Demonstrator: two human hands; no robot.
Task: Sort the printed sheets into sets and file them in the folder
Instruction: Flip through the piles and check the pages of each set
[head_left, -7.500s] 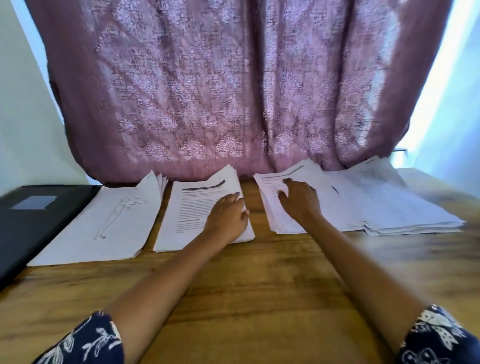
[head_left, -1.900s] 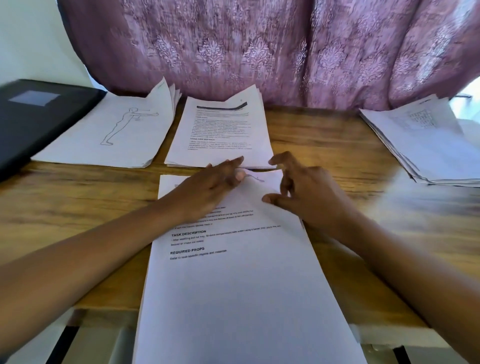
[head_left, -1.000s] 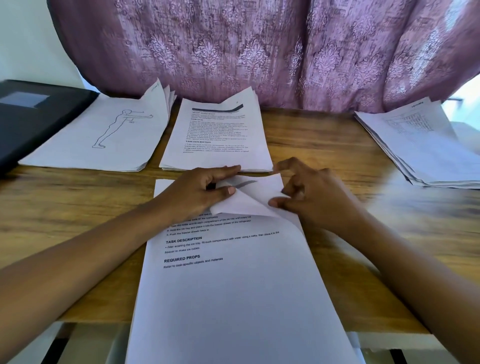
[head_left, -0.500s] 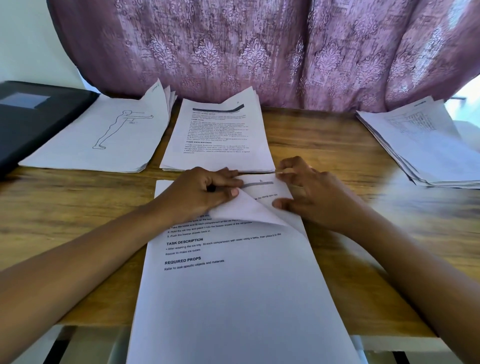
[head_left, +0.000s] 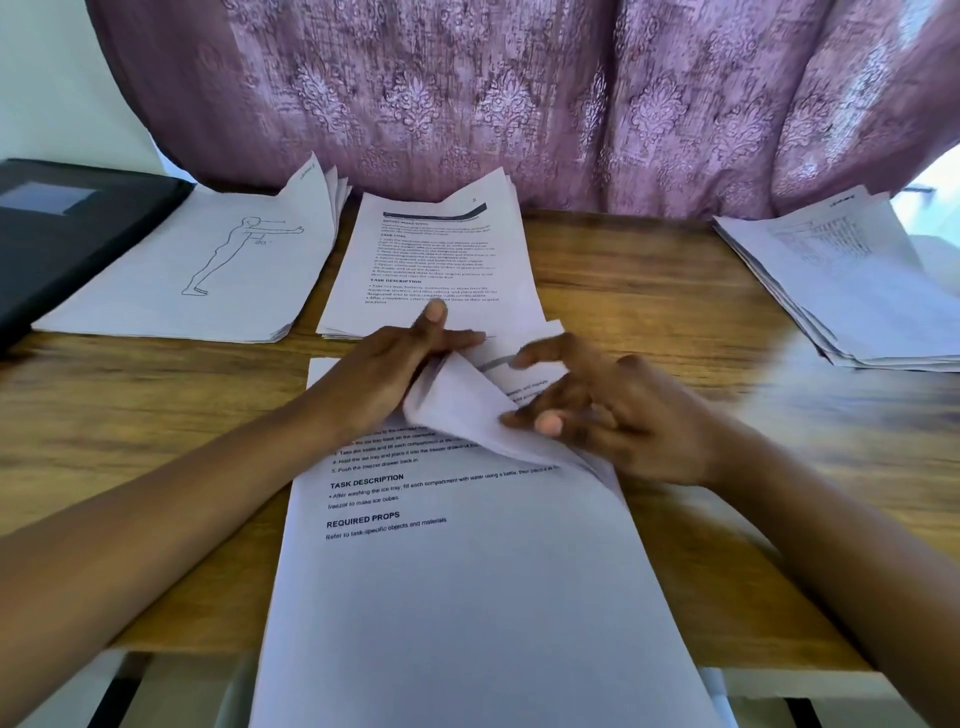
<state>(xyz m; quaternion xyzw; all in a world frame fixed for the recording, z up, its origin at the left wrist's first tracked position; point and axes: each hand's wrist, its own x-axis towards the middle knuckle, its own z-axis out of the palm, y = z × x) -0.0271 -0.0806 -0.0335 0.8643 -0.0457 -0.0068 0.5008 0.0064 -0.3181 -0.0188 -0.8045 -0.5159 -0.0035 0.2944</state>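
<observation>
Near the front edge of the wooden table (head_left: 130, 415) lies a stack of printed pages, hanging partly over the edge, and its top sheet (head_left: 467, 597) carries the headings "TASK DESCRIPTION" and "REQUIRED PROPS". The far right corner of this sheet is curled up and back toward the person, baring the page beneath. The left hand (head_left: 395, 374) lies over the far end of the stack with its fingers stretched out straight, the raised fold touching its underside, so it presses rather than grasps. The right hand (head_left: 613, 415) is blurred, but its thumb and bent fingers appear to pinch the free edge of the curled corner. Just beyond the hands sits a second stack of text pages (head_left: 441, 260), and to its left a stack topped by an outline drawing of a standing figure (head_left: 192, 270). The black folder (head_left: 67, 228) lies closed at the far left. Another loose pile of sheets (head_left: 857, 291) rests well apart on the right, before a mauve patterned curtain (head_left: 519, 104).
</observation>
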